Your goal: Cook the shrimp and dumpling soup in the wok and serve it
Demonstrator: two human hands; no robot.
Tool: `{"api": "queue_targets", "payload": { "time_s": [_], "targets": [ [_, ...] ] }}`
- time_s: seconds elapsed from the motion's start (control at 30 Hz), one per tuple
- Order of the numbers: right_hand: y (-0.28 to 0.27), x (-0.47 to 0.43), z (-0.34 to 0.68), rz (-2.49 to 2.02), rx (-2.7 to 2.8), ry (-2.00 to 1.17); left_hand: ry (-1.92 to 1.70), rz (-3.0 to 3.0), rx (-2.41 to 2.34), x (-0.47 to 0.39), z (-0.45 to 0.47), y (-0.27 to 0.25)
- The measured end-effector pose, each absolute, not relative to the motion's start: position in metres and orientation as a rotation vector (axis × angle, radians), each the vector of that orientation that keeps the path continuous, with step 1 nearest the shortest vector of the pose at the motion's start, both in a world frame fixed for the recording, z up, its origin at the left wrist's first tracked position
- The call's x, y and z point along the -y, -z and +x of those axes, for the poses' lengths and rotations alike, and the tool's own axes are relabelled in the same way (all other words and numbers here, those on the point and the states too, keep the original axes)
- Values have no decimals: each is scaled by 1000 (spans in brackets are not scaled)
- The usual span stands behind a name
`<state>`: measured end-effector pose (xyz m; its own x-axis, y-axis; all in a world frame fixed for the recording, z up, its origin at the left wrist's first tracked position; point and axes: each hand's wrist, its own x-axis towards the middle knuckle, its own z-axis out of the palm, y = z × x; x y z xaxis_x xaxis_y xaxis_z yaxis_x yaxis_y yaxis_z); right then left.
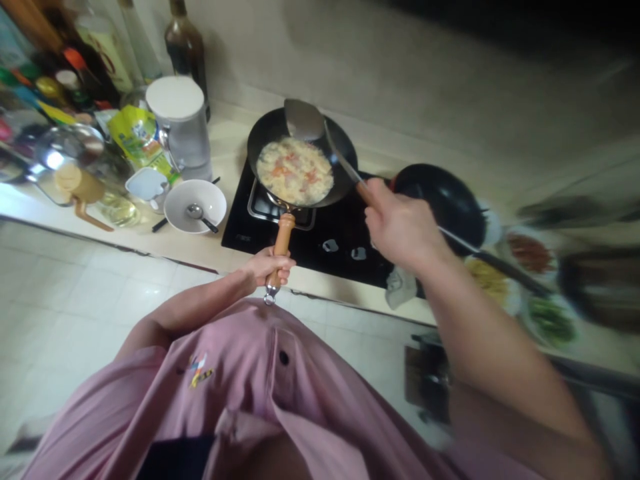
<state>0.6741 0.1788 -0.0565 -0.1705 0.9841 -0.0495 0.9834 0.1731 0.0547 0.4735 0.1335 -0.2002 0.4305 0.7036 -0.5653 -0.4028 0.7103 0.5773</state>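
L hand [273,267]: fingers wrapped round turned light-brown wooden handle [284,237] w/ metal end ring, gripping nr its lower end. Handle ran fwd from L hand to round dark metal wok [263,137], which sat directly beyond, over a burner on black glass-topped hob [345,233]. In wok: pale-yellow, egg-like mix w/ orange-red bits [295,173], spread as a rough disc across the bottom, up ahead of L hand & slightly R of it.

R hand [397,223]: closed round brown grip of long-shafted grey metal spatula [304,119]. Shaft ran fwd & L from R hand; broad blade lay at far side of wok, just beyond the mix. Contact btwn blade & wok wall: couldn't tell.

L of L hand, on cream bench [215,233]: round white bowl [175,210] w/ dark-handled metal spoon [195,212] in it. Behind bowl, farther fwd of L hand: clear pitcher w/ white lid [187,133]; beside it, yellow-green plastic packet [135,137]. Dark glass bottle [185,50] stood behind pitcher, nr wall.

R of R hand: 2nd round black wok [440,187], partly hidden by hand/forearm. Past R forearm, 3 dishes, blurred: red-brown pieces [530,252], yellow pieces [490,280], chopped green pieces [553,320]; contents not ID'd. Below R hand, toward the body: crumpled pale cloth [400,288] at bench front edge.
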Motion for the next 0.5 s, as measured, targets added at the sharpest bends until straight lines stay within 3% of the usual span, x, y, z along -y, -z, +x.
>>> {"api": "queue_targets", "payload": {
  "time_s": [0.5],
  "targets": [
    [71,-153,677,1870,-2389,264,-718,401,-908,-134,474,203]
  ]
}}
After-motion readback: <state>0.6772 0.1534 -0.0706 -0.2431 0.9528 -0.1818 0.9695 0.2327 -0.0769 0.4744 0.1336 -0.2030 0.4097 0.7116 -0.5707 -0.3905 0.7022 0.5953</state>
